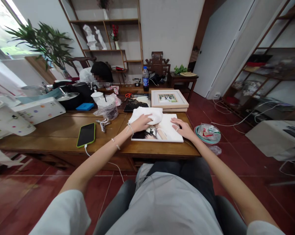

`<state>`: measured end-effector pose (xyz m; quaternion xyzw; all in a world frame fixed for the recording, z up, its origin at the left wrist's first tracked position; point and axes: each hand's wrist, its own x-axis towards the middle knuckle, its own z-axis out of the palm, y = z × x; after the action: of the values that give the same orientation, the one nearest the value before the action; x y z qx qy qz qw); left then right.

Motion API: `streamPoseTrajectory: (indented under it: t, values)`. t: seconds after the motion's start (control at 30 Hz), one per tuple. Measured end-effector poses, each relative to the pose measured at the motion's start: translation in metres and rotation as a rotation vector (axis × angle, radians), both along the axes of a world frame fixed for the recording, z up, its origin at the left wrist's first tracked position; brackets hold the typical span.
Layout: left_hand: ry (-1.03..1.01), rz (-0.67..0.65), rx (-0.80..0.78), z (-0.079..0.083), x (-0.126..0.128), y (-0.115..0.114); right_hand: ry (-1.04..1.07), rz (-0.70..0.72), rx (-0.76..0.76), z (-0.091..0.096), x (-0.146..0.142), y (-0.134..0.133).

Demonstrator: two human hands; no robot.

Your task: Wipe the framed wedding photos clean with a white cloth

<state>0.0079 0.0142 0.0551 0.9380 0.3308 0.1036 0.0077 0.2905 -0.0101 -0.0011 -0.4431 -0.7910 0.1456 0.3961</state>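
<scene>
A white-bordered photo print lies flat on the wooden table in front of me. My left hand presses a white cloth onto the print's upper left part, fingers closed over the cloth. Resting flat on the print's right edge is my right hand, fingers stretched out and holding nothing.
A phone in a green case with a cable lies left of the print, a metal clip beside it. Framed pictures stack behind the print. A blue-capped bottle, plastic containers and pans stand farther back. Another person sits across the table.
</scene>
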Motion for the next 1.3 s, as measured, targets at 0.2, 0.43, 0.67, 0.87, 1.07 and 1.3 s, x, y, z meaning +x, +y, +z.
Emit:
streamPoseTrajectory:
  t: [0.2,0.43,0.67,0.87,1.07,1.3]
  values:
    - [0.062,0.012,-0.019,-0.009,0.0,-0.082,-0.001,-0.005,-0.01,0.001,-0.001,0.0]
    - [0.07,-0.04,-0.021,-0.008,0.006,-0.137,-0.011,0.0,0.003,0.001,0.0,0.0]
    - [0.118,0.046,0.006,-0.003,0.035,-0.081,-0.022,0.004,-0.011,0.002,0.0,-0.001]
    - [0.071,0.106,0.041,-0.005,0.059,-0.025,-0.047,0.003,0.0,0.001,0.002,0.001]
    - [0.11,0.167,0.063,-0.005,0.067,-0.027,-0.041,0.004,-0.001,0.001,0.001,0.001]
    - [0.174,0.087,0.149,-0.007,0.056,-0.11,-0.049,-0.001,0.016,-0.001,0.001,0.003]
